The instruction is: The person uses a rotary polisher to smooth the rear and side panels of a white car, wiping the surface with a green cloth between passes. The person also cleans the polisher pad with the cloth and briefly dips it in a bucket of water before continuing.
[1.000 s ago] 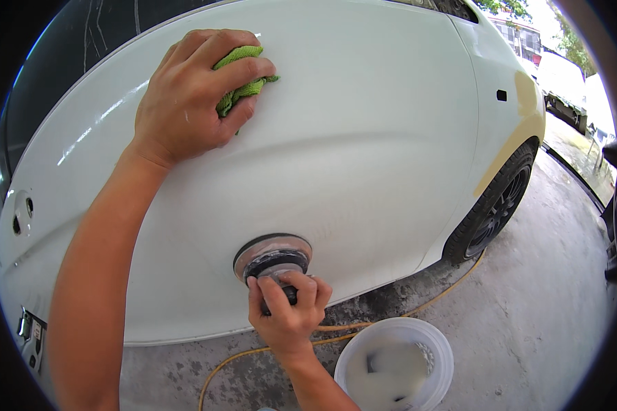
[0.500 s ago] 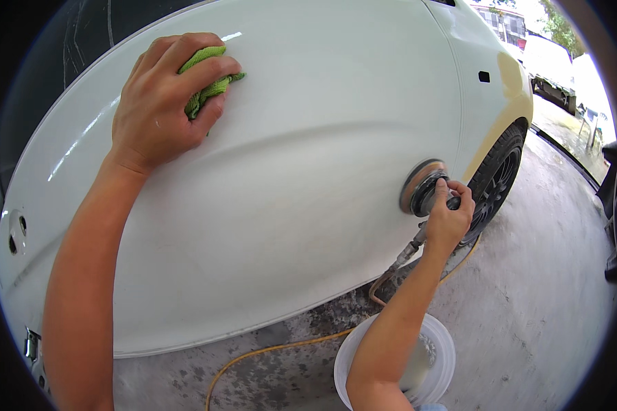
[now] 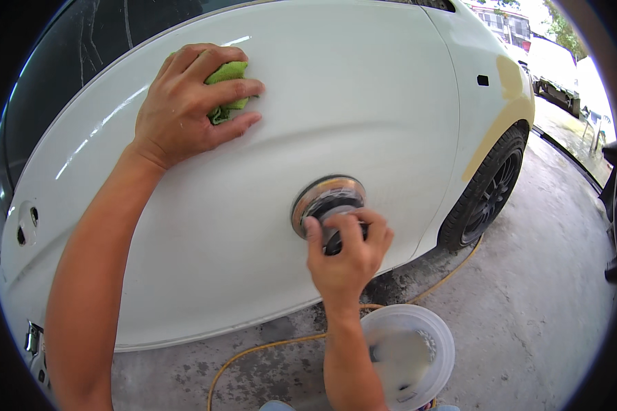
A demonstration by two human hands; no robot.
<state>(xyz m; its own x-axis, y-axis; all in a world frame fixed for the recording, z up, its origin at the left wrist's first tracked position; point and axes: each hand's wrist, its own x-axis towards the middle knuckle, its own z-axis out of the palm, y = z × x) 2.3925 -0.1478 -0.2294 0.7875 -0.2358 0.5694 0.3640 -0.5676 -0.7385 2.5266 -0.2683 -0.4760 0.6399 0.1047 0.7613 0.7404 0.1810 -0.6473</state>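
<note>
My left hand (image 3: 188,103) presses a crumpled green cloth (image 3: 227,88) flat against the upper part of a white car door (image 3: 363,103). My right hand (image 3: 346,250) grips a round sander (image 3: 325,198) whose disc lies against the lower middle of the same door. A yellow hose (image 3: 267,348) runs from below the sander across the concrete floor.
A white bucket (image 3: 435,329) with milky water stands on the floor under my right forearm. The car's black rear wheel (image 3: 490,188) is at the right, with a tan filler patch (image 3: 507,103) on the panel above it. Other vehicles are parked at the far right.
My right hand has moved the sander back left from near the rear wheel to the lower middle of the door. My left hand still holds the cloth on the door.
</note>
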